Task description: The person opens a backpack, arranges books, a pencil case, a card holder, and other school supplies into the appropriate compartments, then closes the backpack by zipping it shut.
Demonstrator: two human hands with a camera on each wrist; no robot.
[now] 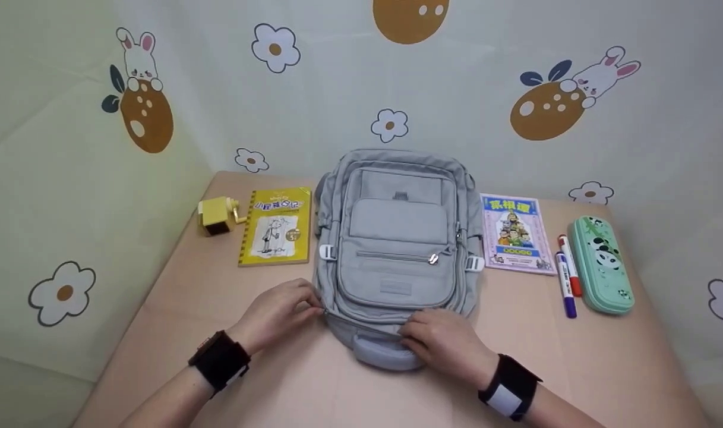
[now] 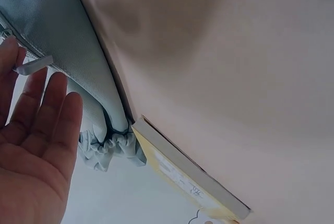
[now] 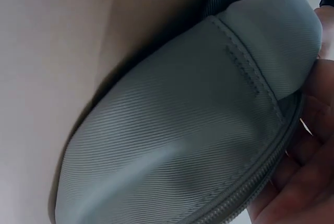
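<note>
Beyond the left grip (image 1: pixel 278 313), the yellow book (image 1: pixel 272 223) bears 小屁孩日记 and, on its brown badge (image 1: pixel 293 235), a 5; beyond and right of the right grip (image 1: pixel 449 345), the pink book (image 1: pixel 517 233) reads 菜根谭; between both grips, slightly beyond, the patch (image 1: pixel 396 288) on the backpack (image 1: pixel 400 220) is illegible.

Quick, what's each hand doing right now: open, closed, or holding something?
Left hand: closed, pinching a small grey zipper pull on the grey fabric backpack.
Right hand: closed, holding the backpack's edge by its grey fabric handle.
</note>
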